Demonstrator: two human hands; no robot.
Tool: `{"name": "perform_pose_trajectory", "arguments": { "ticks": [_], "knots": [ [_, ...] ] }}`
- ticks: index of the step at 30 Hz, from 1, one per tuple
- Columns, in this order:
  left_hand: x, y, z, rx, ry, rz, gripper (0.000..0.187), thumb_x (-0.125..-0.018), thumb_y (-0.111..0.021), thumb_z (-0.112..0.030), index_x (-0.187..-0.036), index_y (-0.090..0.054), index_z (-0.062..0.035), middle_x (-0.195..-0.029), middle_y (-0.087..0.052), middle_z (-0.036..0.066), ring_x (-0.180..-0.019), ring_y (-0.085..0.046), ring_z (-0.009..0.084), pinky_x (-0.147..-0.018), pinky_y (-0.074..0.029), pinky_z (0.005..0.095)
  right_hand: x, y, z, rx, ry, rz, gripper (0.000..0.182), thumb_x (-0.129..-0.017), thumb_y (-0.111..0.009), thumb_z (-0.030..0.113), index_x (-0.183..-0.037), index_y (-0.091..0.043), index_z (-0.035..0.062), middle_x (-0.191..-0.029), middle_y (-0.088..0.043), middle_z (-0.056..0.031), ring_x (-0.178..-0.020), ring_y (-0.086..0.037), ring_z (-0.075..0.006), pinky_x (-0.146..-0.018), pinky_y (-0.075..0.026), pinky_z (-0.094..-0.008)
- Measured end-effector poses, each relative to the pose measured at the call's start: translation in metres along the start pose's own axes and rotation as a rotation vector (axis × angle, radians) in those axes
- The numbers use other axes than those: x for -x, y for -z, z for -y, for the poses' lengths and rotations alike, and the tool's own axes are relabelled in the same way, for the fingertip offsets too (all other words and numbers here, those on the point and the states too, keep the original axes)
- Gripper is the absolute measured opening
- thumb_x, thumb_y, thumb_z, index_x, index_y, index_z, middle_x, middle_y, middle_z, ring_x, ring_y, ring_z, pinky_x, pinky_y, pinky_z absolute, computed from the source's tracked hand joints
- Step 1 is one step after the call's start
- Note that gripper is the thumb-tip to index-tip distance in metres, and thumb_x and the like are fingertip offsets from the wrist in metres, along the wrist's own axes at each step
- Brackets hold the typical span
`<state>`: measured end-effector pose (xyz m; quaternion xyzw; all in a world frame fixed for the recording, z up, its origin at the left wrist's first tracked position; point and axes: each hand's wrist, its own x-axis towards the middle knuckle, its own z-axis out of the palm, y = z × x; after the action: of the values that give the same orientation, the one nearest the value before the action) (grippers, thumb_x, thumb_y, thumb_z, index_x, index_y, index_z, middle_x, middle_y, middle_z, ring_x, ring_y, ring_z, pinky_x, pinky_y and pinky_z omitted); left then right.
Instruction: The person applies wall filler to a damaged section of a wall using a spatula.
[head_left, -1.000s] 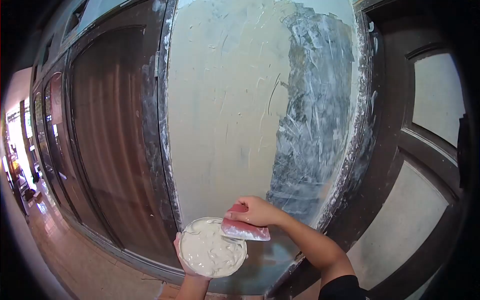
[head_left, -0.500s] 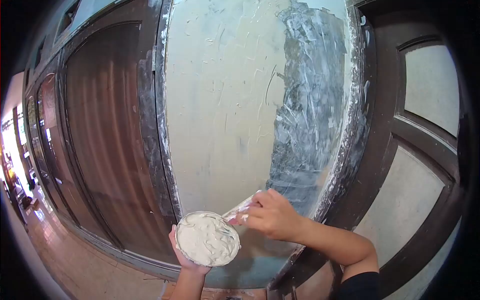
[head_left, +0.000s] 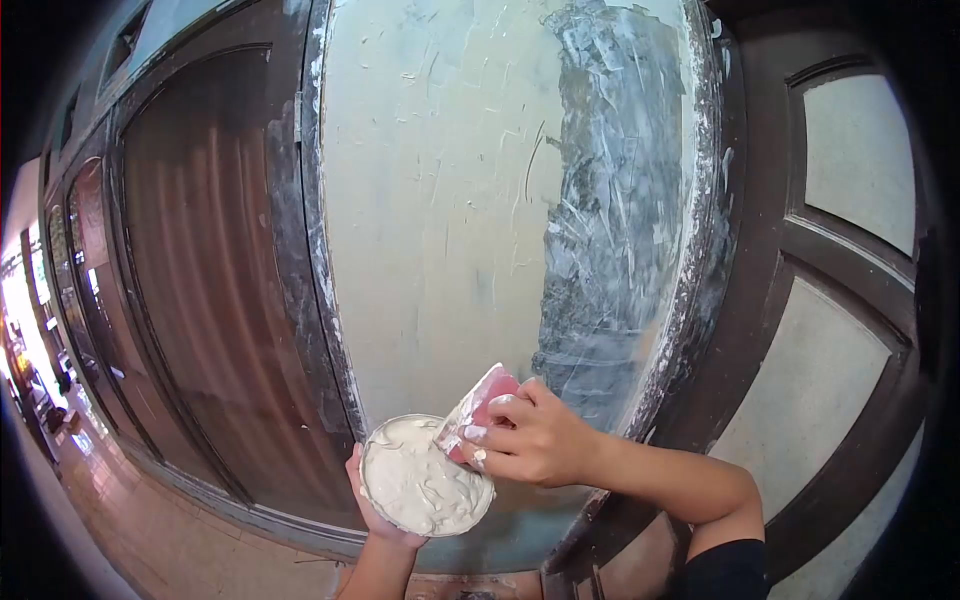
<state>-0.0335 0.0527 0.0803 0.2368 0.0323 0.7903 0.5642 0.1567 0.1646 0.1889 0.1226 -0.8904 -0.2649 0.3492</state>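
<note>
My left hand (head_left: 372,505) grips a round tub of cream-coloured putty (head_left: 425,480) from its left side and underneath. The putty's surface is swirled and reaches almost to the rim. In my right hand (head_left: 525,445) is a pink putty scraper (head_left: 485,405) with a pale smeared edge, held tilted. Its lower corner meets the putty at the tub's upper right. White smears mark the right fingers. Behind both hands stands a wall panel (head_left: 430,280), coated cream on the left, with a patchy grey-blue strip (head_left: 610,220) on the right.
Left of the panel is a dark wooden frame with brownish glass (head_left: 200,270). On the right stands a dark wooden door with pale panels (head_left: 860,160). Tiled floor (head_left: 190,530) shows at lower left, with a bright opening beyond.
My right hand has turned the scraper so more of its pink face shows, and its corner has shifted over the putty. The tub has moved slightly right within the view.
</note>
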Motion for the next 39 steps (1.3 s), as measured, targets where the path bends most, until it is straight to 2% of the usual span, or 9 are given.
{"name": "perform_pose_trajectory", "arguments": {
  "ticks": [4,16,22,24,26,28,32,36,39],
  "knots": [
    [-0.003,0.001,0.004,0.032,-0.001,-0.005,0.077,-0.1,-0.035,-0.065,-0.142,-0.053,-0.0022,-0.138,-0.06,0.02,-0.121,-0.062,0.0376,-0.103,-0.051,0.0503,0.001,-0.001,-0.002,0.034,-0.011,-0.074,0.025,-0.084,-0.063,0.021,-0.106,-0.074,0.0189,-0.092,-0.063,0.0052,-0.096,-0.056,-0.0187,-0.074,-0.041,-0.0369],
    [-0.018,0.009,0.018,0.076,0.078,0.0,0.079,-0.099,-0.035,-0.066,-0.142,-0.054,-0.0023,-0.138,-0.061,0.02,-0.122,-0.061,0.0396,-0.105,-0.049,0.053,0.01,0.006,-0.021,0.068,-0.154,-0.088,0.022,-0.08,-0.069,0.021,-0.101,-0.075,0.0188,-0.099,-0.072,0.0075,-0.088,-0.06,-0.0179,-0.074,-0.041,-0.0342],
    [-0.028,0.02,0.022,0.092,0.102,0.007,0.082,-0.096,-0.031,-0.068,-0.144,-0.052,-0.0048,-0.141,-0.058,0.02,-0.125,-0.058,0.0413,-0.106,-0.048,0.0564,0.013,0.01,-0.061,-0.052,-0.297,-0.211,0.029,-0.071,-0.073,0.006,-0.099,-0.073,0.0148,-0.089,-0.067,0.0032,-0.088,-0.059,-0.0223,-0.08,-0.042,-0.0406],
    [-0.033,0.024,0.023,0.144,0.113,0.052,0.083,-0.096,-0.032,-0.069,-0.145,-0.051,-0.0046,-0.142,-0.057,0.02,-0.126,-0.057,0.0429,-0.105,-0.047,0.0587,0.008,0.022,-0.08,-0.081,-0.326,-0.25,0.023,-0.077,-0.072,0.003,-0.098,-0.073,0.0112,-0.087,-0.067,-0.0019,-0.087,-0.06,-0.0246,-0.08,-0.045,-0.0397],
    [-0.037,0.022,0.023,0.158,0.096,0.049,0.083,-0.095,-0.032,-0.069,-0.145,-0.051,-0.0048,-0.143,-0.056,0.021,-0.125,-0.057,0.0434,-0.104,-0.048,0.0597,0.007,0.035,-0.104,-0.063,-0.611,-0.313,0.019,-0.083,-0.076,-0.001,-0.101,-0.072,0.0042,-0.091,-0.07,-0.0095,-0.08,-0.065,-0.0221,-0.073,-0.052,-0.035],
    [-0.042,0.023,0.025,0.201,0.102,0.079,0.084,-0.095,-0.032,-0.069,-0.146,-0.05,-0.0049,-0.143,-0.056,0.022,-0.125,-0.058,0.0439,-0.104,-0.049,0.0596,0.002,0.044,-0.138,-0.178,-0.792,-0.509,0.013,-0.09,-0.073,0.009,-0.1,-0.071,0.0014,-0.089,-0.07,-0.0121,-0.083,-0.066,-0.0274,-0.076,-0.052,-0.036],
    [-0.053,0.03,0.027,0.213,0.051,0.068,0.085,-0.096,-0.032,-0.069,-0.146,-0.048,-0.0032,-0.143,-0.055,0.023,-0.125,-0.057,0.0442,-0.104,-0.049,0.0597,-0.01,0.077,-0.208,-0.056,-0.908,-0.615,0.025,-0.09,-0.076,0.02,-0.102,-0.07,-0.0009,-0.091,-0.073,-0.0169,-0.08,-0.07,-0.0263,-0.075,-0.055,-0.0379],
    [-0.065,0.034,0.029,0.052,-0.028,-0.029,0.083,-0.097,-0.031,-0.068,-0.146,-0.049,-0.0043,-0.143,-0.055,0.021,-0.127,-0.056,0.0424,-0.106,-0.048,0.0584,-0.025,0.082,-0.246,0.056,-0.892,-0.567,0.038,-0.087,-0.079,0.032,-0.101,-0.07,-0.0016,-0.09,-0.073,-0.0196,-0.081,-0.071,-0.0324,-0.074,-0.055,-0.0401],
    [-0.071,0.015,0.027,0.063,-0.076,-0.118,0.08,-0.097,-0.036,-0.069,-0.141,-0.056,-0.0051,-0.137,-0.061,0.02,-0.118,-0.061,0.0428,-0.098,-0.052,0.06,-0.028,0.071,-0.265,0.239,-0.813,-0.48,0.04,-0.087,-0.078,0.037,-0.104,-0.069,0.0023,-0.094,-0.071,-0.019,-0.088,-0.067,-0.0351,-0.085,-0.049,-0.0451]
  ]
}}
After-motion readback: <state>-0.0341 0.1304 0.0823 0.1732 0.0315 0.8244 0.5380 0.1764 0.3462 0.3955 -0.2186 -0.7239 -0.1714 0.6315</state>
